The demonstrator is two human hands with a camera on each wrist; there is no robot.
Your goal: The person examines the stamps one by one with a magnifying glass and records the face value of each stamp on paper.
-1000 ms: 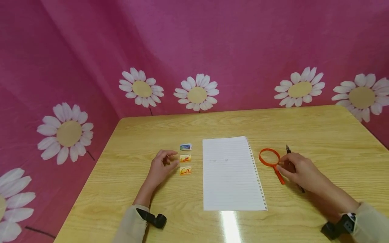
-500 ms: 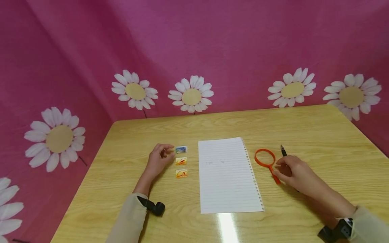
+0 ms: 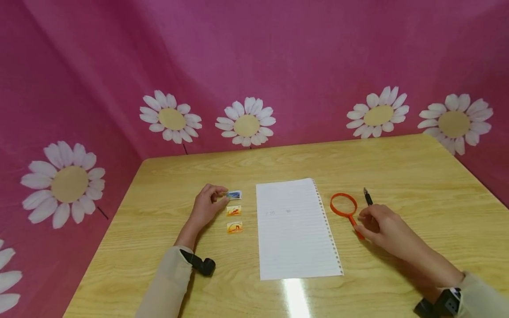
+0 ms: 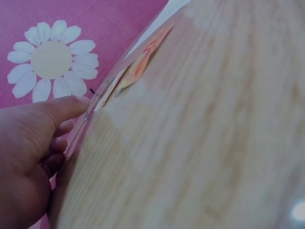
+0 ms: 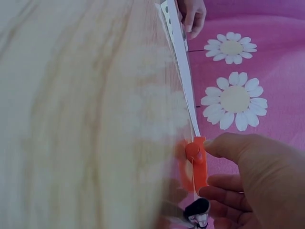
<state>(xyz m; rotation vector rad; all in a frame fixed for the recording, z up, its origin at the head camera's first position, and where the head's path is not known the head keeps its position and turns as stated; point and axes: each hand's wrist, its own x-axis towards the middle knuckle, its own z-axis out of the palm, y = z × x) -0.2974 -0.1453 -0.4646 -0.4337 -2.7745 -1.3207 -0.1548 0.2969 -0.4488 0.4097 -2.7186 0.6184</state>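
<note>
In the head view my left hand (image 3: 204,206) pinches the left edge of a blue postage stamp (image 3: 235,194), the top one in a column. Below it lie a yellow stamp (image 3: 233,210) and another yellow-orange stamp (image 3: 234,227). My right hand (image 3: 391,229) lies loosely bent, its thumb right at the handle of an orange magnifying glass (image 3: 343,194). A black pen (image 3: 368,197) sticks out beyond the right hand, which hides its rear part. In the right wrist view, the thumb overlaps the orange magnifier (image 5: 200,164).
A sheet of lined paper (image 3: 296,247) with punched holes and faint pencil marks lies between the hands on the wooden table (image 3: 222,282). Behind stands a pink curtain (image 3: 310,57) with printed daisies. Both wrists wear black cameras.
My left hand has moved up along the stamps, from beside the middle one to the blue one's edge. The right hand has shifted slightly toward the magnifier handle's lower part. The head view has panned slightly.
</note>
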